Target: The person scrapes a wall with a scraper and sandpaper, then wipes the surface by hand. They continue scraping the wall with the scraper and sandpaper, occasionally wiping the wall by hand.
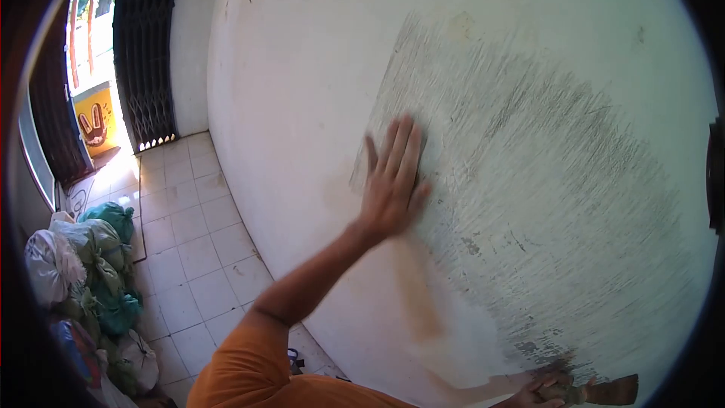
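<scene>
My left hand (391, 189) lies flat on the white wall (294, 106), fingers stretched upward and the thumb out to the right. It rests at the left edge of a rough grey patch (529, 174) covered in slanting streaks. Low at the right, my right hand (538, 393) is closed round the handle of a scraper (613, 391), partly cut off by the bottom of the view. The scraper's flared, brownish blade points right, close to the wall; whether it touches cannot be made out.
Several tied sacks (98, 257) are piled at the left on the white tiled floor (189, 249). Beyond them, a dark folding metal gate (147, 53) stands partly open onto bright daylight. A small dark object (294, 359) lies on the floor beside the wall.
</scene>
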Demonstrator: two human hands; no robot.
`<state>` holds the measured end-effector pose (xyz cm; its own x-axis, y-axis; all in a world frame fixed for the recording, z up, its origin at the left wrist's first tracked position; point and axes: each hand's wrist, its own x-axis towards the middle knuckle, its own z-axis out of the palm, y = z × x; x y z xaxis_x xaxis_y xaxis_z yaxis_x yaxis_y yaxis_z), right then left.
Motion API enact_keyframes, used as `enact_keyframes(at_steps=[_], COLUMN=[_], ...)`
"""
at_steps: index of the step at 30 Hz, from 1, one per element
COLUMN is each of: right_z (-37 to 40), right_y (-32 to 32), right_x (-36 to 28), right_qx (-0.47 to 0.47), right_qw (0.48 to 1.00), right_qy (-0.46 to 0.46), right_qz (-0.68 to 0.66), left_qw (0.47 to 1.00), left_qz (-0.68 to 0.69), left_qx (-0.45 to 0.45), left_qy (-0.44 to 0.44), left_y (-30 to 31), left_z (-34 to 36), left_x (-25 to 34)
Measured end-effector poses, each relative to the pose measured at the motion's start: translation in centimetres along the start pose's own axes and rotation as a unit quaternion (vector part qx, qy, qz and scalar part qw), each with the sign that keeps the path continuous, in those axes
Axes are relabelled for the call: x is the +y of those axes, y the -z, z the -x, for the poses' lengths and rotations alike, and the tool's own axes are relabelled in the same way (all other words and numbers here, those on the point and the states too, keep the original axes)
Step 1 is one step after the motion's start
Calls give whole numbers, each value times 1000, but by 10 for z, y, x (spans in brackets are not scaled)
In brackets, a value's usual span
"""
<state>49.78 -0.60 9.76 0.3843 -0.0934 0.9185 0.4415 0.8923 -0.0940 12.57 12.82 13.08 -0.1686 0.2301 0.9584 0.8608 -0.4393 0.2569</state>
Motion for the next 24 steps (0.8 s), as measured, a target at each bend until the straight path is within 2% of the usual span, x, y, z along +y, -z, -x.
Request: enact_keyframes(at_steps=[1, 2, 3, 4, 6, 7, 8, 9, 11, 12, 13, 15, 17, 20, 21, 22, 23, 24], right_z=[-1, 0, 1, 6, 11, 13, 15, 20, 17, 14, 21, 24, 25, 21, 17, 13, 10, 13], right_y=[6, 17, 14, 11, 3, 10, 19, 23, 8, 3, 24, 32, 34, 20, 17, 10, -7, 6], right_x=[2, 9, 9, 8, 7, 6, 5, 4, -5, -8, 5, 8, 9, 0, -5, -6, -11, -4], right_qx=[-23, -40, -54, -9, 81, 55, 32, 11, 49, 63, 62, 63, 69, 76, 56, 38, 66, 48], right_qw=[1000, 999, 998, 1000, 996, 996, 995, 992, 993, 992, 989, 988, 986, 983, 985, 987, 987, 981], right_qy=[5, 11, 16, 0, -27, -50, -73, -94, -105, -111, -117, -126, -134, -131, -126, -120, -111, -123], right_qz=[1, 1, 4, -4, -18, -40, -62, -86, -22, 9, -62, -60, -76, -106, -100, -98, -99, -139], left_qw=[999, 1000, 1000, 999, 999, 995, 994, 993, 991, 990, 989, 986, 983, 991, 988, 987, 986, 985], left_qz=[24, -17, 3, 25, 15, 33, 75, 81, 93, 98, 99, 132, 153, 97, 92, 99, 104, 108], left_qx=[24, -10, 15, 38, 13, 40, 10, 10, 13, 11, 10, 10, 5, -7, 35, 43, 48, 49], left_qy=[-26, -2, -16, -30, -33, -87, -75, -84, -98, -104, -114, -106, -100, -94, -121, -119, -122, -125], left_y=[12, 28, 33, 32, 20, 3, -4, -2, 13, 22, 24, 19, 6, 9, 5, 6, 10, 11], left_z=[-37, -72, -94, -105, -69, -31, 2, -5, -39, -79, -103, -89, -39, -27, -51, -68, -83, -89], left_x=[3, 8, 8, 7, 15, 13, 23, 25, 41, 51, 54, 53, 47, 50, 53, 57, 61, 64])
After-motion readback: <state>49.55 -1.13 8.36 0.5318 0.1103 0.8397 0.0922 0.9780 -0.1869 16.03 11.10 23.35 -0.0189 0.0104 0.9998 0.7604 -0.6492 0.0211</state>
